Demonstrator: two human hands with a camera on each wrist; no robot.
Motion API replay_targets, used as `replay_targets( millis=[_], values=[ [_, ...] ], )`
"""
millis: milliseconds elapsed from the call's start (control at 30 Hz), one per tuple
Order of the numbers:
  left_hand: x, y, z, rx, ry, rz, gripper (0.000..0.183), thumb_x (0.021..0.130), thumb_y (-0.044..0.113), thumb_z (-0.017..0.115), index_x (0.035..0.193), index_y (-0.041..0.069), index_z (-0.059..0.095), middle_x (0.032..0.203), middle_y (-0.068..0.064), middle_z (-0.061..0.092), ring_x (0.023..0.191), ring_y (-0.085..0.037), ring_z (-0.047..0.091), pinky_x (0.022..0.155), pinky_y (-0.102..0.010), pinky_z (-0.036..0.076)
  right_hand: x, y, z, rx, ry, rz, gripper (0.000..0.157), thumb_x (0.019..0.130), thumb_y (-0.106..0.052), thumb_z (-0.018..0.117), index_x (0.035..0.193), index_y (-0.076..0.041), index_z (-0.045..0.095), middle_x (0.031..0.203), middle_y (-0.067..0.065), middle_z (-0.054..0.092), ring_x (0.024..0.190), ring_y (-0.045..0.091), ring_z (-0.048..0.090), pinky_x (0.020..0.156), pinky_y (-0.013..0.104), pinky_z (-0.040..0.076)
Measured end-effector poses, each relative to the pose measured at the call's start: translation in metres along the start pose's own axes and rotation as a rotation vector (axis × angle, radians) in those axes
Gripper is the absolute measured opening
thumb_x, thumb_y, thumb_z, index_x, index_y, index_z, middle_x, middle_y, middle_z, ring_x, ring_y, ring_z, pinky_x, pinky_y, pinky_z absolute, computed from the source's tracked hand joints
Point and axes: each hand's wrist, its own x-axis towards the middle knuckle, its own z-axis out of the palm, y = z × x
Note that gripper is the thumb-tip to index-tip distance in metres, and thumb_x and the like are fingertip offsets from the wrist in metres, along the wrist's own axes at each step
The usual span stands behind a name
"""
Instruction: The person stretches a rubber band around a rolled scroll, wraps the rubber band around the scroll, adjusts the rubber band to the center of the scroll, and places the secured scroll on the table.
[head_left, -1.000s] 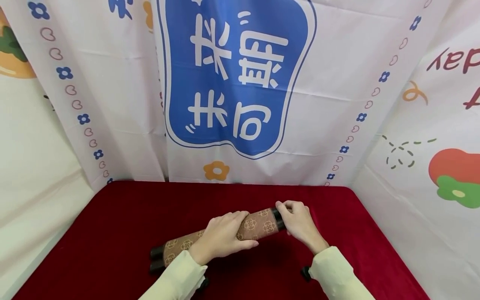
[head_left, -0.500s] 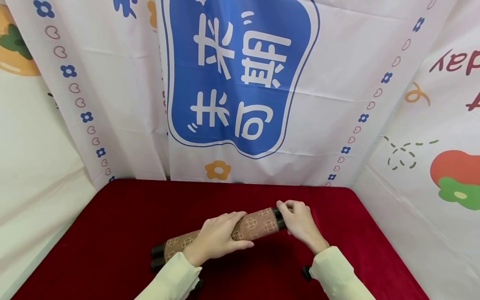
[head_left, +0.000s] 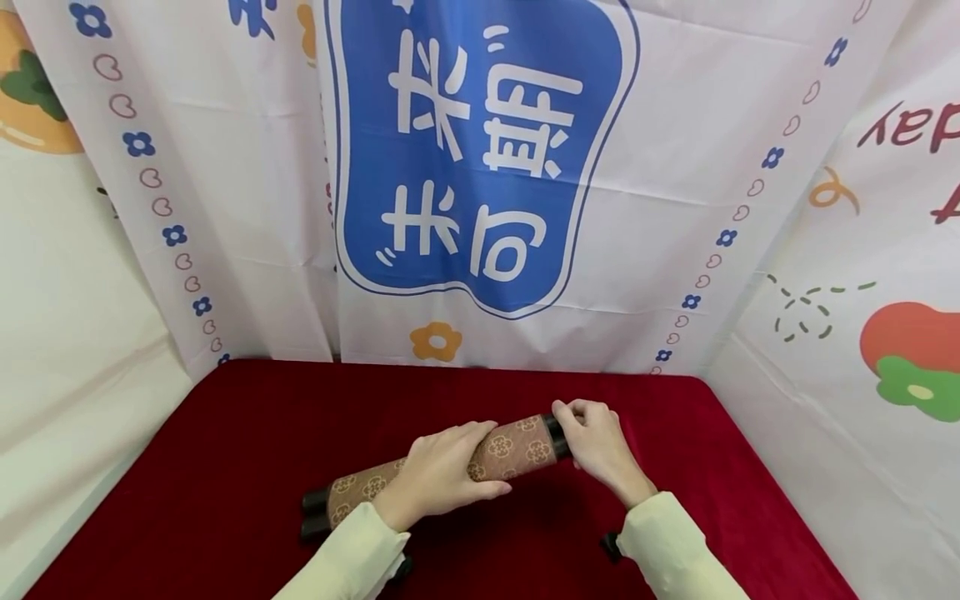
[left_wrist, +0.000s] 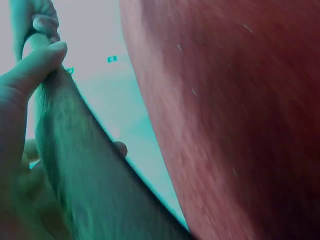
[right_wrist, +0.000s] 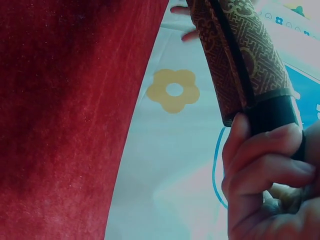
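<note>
A rolled scroll (head_left: 517, 446) in brown brocade with pale flower motifs slants across the head view, its right end higher. Two black roller ends (head_left: 315, 502) stick out side by side at the left. My left hand (head_left: 431, 482) grips the scroll round its middle, thumb on the near side. In the left wrist view a fingertip (left_wrist: 120, 148) shows past the scroll's far edge. My right hand (head_left: 598, 443) grips the black rollers at the right end. The right wrist view shows its fingers (right_wrist: 270, 170) curled round the black end (right_wrist: 270, 114), with a dark seam running between two rolled parts.
A dark red cloth (head_left: 262, 433) covers the table beneath. White printed curtains (head_left: 705, 167) enclose it at the back and both sides. Black wrist straps show under both pale sleeves (head_left: 667, 533).
My left hand has shifted slightly left along the scroll over the second. The right hand keeps its hold, and the scroll stays almost in place.
</note>
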Motion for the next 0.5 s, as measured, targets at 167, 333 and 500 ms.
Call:
replay_targets(
  millis=[167, 333, 500],
  values=[
    [-0.012, -0.012, -0.007, 0.039, -0.004, -0.004, 0.083, 0.079, 0.064, 0.083, 0.143, 0.016, 0.063, 0.133, -0.001, 0.073, 0.109, -0.017, 0.071, 0.08, -0.042, 0.059, -0.001, 0.0, 0.0, 0.008, -0.001, 0.007, 0.034, 0.109, -0.035, 0.055, 0.099, -0.009, 0.074, 0.053, 0.003, 0.055, 0.042, 0.018, 0.05, 0.046, 0.032, 0.046],
    [0.001, 0.003, -0.003, 0.075, 0.027, 0.006, 0.089, 0.076, 0.069, 0.082, 0.143, 0.014, 0.063, 0.131, -0.002, 0.073, 0.107, -0.018, 0.072, 0.077, -0.043, 0.06, -0.003, -0.001, 0.002, 0.003, 0.009, 0.009, 0.035, 0.11, -0.035, 0.054, 0.098, -0.009, 0.074, 0.054, 0.002, 0.054, 0.043, 0.017, 0.049, 0.046, 0.032, 0.047],
    [0.006, 0.005, 0.006, 0.036, 0.04, 0.004, 0.079, 0.076, 0.068, 0.082, 0.134, 0.018, 0.066, 0.116, 0.003, 0.075, 0.091, -0.012, 0.068, 0.065, -0.037, 0.055, -0.003, 0.001, 0.0, -0.01, 0.011, 0.023, 0.036, 0.109, -0.037, 0.054, 0.098, -0.009, 0.074, 0.055, 0.002, 0.056, 0.044, 0.018, 0.051, 0.047, 0.032, 0.047]
  ],
)
